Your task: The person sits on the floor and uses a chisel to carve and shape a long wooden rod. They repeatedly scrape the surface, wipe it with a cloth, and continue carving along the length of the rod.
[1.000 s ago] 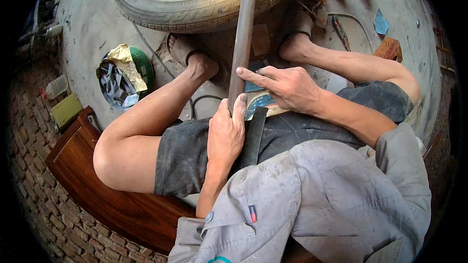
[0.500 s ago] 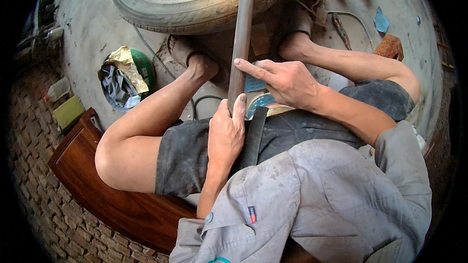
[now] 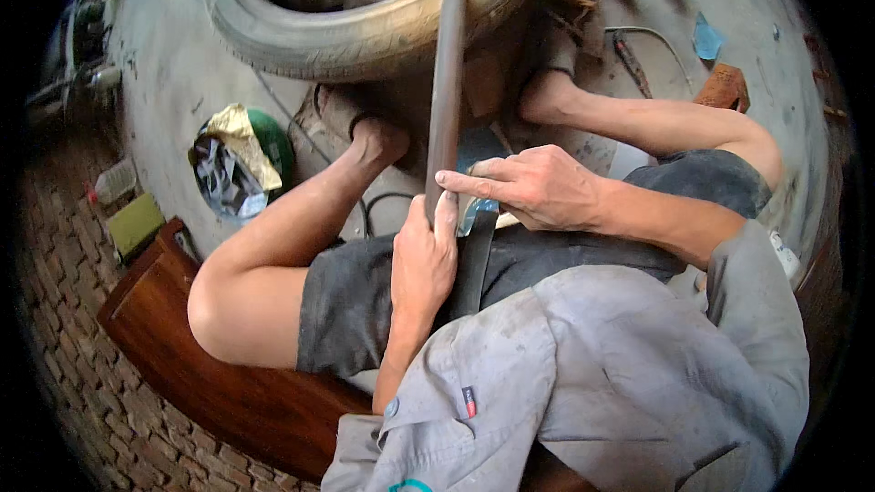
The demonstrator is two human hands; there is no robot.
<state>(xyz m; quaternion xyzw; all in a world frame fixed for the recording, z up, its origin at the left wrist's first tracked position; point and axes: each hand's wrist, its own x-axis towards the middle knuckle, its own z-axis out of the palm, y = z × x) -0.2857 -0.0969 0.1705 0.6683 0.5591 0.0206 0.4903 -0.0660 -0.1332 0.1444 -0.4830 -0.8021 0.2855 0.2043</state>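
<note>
Head view: L hand (image 3: 425, 264) was clamped on a long bar (image 3: 446, 82), nr end; R hand (image 3: 547, 189) had index tip on it, cdn't tell other fingers' state; tyre (image 3: 319, 46) lay beyond.

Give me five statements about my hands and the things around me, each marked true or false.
1. The left hand grips the near end of the grey bar. True.
2. The right hand is wrapped around the bar's far end. False: the right hand has one of its fingers against the bar near the left hand.
3. A tire shows at the top of the view. True.
4. The green container is on your right. False: the green container is on your left.
5. A rusty block lies on your right. True.
</note>
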